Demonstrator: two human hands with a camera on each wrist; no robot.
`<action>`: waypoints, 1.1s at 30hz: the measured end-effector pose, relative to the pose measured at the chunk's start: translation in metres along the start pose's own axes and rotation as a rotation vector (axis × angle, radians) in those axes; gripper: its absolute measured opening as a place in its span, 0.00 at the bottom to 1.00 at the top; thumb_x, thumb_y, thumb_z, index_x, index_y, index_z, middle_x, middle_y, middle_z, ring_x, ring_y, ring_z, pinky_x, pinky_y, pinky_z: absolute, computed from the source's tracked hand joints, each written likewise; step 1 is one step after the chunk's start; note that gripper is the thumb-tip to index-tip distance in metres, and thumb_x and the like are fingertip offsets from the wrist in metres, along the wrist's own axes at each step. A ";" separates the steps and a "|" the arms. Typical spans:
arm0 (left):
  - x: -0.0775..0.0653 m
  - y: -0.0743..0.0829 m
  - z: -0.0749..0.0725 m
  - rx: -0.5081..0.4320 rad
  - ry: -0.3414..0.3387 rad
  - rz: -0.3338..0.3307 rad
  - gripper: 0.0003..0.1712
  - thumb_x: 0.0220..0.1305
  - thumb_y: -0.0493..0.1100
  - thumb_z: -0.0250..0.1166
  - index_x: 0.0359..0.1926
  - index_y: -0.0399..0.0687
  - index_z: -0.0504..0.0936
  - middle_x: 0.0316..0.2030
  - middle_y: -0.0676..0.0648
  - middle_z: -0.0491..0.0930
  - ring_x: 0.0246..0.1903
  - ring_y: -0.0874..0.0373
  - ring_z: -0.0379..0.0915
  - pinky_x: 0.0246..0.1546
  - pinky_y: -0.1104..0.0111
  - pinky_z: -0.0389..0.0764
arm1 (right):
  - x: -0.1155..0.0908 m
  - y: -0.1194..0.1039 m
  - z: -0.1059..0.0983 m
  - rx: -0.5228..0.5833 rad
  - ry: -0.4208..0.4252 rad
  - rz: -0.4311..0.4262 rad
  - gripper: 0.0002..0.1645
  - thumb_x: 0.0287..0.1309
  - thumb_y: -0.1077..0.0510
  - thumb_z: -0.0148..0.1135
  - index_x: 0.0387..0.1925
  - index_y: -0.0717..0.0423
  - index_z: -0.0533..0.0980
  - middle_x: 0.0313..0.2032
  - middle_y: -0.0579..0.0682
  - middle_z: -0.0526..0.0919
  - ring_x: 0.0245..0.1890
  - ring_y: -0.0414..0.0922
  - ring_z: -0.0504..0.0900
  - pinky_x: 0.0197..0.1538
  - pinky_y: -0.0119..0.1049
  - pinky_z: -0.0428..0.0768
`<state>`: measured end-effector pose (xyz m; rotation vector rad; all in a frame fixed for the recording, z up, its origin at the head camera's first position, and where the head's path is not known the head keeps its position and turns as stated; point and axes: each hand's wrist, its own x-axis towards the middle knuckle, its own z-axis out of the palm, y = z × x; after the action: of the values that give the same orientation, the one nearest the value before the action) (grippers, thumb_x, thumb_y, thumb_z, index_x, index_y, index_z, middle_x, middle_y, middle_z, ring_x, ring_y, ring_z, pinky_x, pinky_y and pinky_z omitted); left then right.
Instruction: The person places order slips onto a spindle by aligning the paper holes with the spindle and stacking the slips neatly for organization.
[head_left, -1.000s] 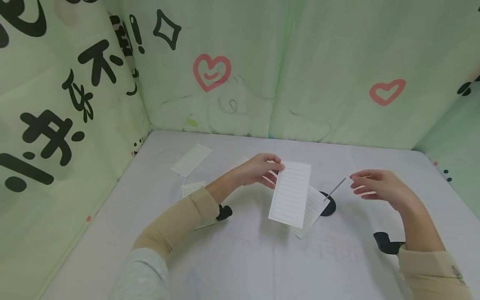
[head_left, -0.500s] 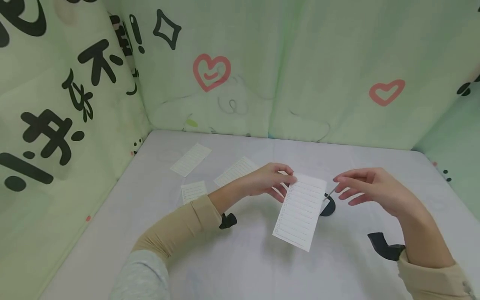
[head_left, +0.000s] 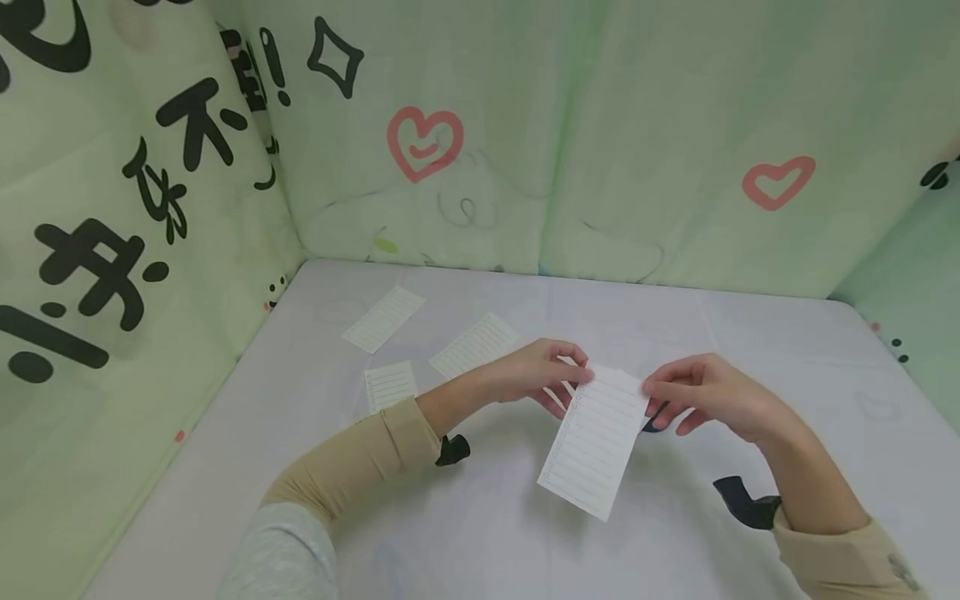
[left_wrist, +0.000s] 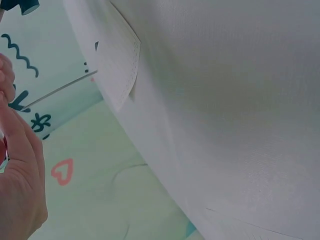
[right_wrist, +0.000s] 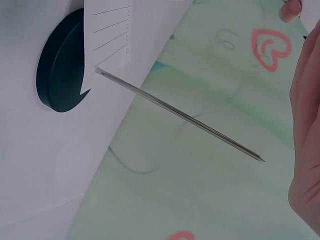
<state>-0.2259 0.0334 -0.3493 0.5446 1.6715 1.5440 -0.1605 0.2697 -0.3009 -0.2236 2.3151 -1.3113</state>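
My left hand point(head_left: 536, 375) pinches the upper left corner of a lined paper sheet point(head_left: 592, 450), which hangs tilted above the table. My right hand point(head_left: 708, 396) grips the sheet's upper right edge with thumb and fingertips. Behind it stands a bill spike; only part of its black round base point(head_left: 655, 419) shows in the head view. In the right wrist view its thin metal spike point(right_wrist: 180, 115) rises from the base point(right_wrist: 57, 65), and another lined sheet point(right_wrist: 107, 35) sits low around the spike's foot. The spike's pointed end is bare.
Three lined sheets lie on the white table at the left: a far one point(head_left: 384, 319), a middle one point(head_left: 474, 346) and a near one point(head_left: 390, 386), partly behind the left sleeve. Green printed curtains point(head_left: 637, 125) enclose the table's back and sides.
My left hand has carried the sheet to the right and nearer, in front of the spike. My right hand has moved left from beside the spike to the sheet's edge.
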 end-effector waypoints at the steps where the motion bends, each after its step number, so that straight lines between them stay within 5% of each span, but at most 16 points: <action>1: 0.000 -0.001 0.000 0.004 -0.001 -0.002 0.05 0.64 0.37 0.56 0.38 0.40 0.70 0.30 0.45 0.76 0.22 0.54 0.75 0.24 0.67 0.81 | 0.000 0.001 0.001 0.003 -0.008 0.000 0.20 0.60 0.56 0.57 0.43 0.72 0.73 0.28 0.54 0.81 0.27 0.46 0.82 0.30 0.40 0.81; 19: 0.000 -0.008 0.011 -0.005 0.010 -0.085 0.04 0.61 0.36 0.59 0.35 0.39 0.74 0.25 0.48 0.78 0.21 0.58 0.72 0.20 0.72 0.76 | -0.005 0.010 -0.026 -0.038 0.212 0.037 0.25 0.61 0.52 0.56 0.46 0.73 0.71 0.27 0.46 0.82 0.27 0.42 0.82 0.28 0.34 0.79; 24: -0.002 -0.007 0.011 -0.064 -0.020 -0.084 0.02 0.61 0.33 0.58 0.35 0.38 0.73 0.27 0.48 0.76 0.23 0.56 0.75 0.24 0.68 0.80 | -0.007 0.016 -0.040 -0.017 0.250 0.071 0.19 0.61 0.50 0.56 0.42 0.62 0.76 0.27 0.42 0.82 0.28 0.40 0.82 0.30 0.33 0.79; 33: 0.003 -0.011 0.014 -0.018 0.005 -0.072 0.06 0.62 0.36 0.58 0.38 0.35 0.75 0.24 0.48 0.74 0.21 0.58 0.75 0.30 0.66 0.82 | -0.007 0.028 -0.054 0.013 0.264 0.112 0.07 0.60 0.49 0.56 0.32 0.45 0.78 0.26 0.40 0.81 0.28 0.38 0.81 0.30 0.31 0.79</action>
<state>-0.2147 0.0425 -0.3604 0.4667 1.6617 1.5087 -0.1778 0.3283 -0.2988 0.0882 2.4928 -1.3693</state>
